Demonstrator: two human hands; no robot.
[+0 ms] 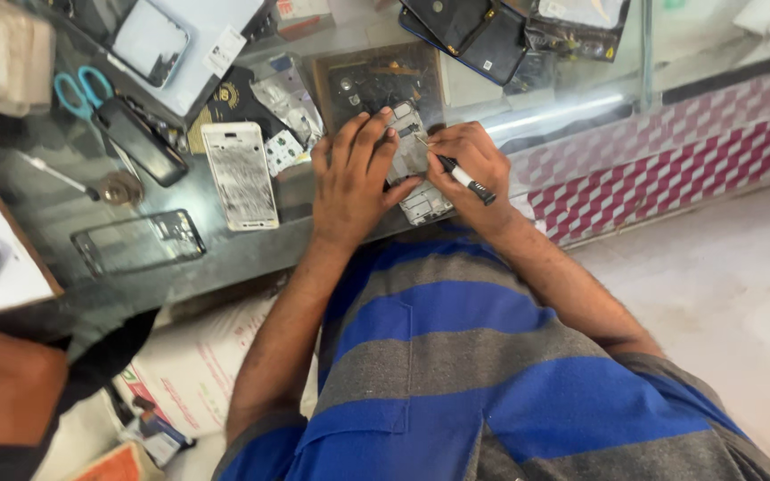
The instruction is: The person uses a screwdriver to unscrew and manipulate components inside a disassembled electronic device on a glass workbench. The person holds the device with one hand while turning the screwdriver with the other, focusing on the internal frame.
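Observation:
An opened phone body (418,178) lies on the glass counter (225,254) near its front edge. My left hand (354,174) rests flat on it with fingers spread, pressing it down. My right hand (470,160) grips a small black-and-white screwdriver (465,178), its tip pointing at the upper part of the phone. Most of the phone is hidden under my hands.
A white phone frame (241,174), a black phone (140,142), a dark frame (140,240) and blue-handled scissors (82,89) lie to the left. Several phone parts and cases (474,31) sit at the back. Another person's arm (11,392) shows at lower left.

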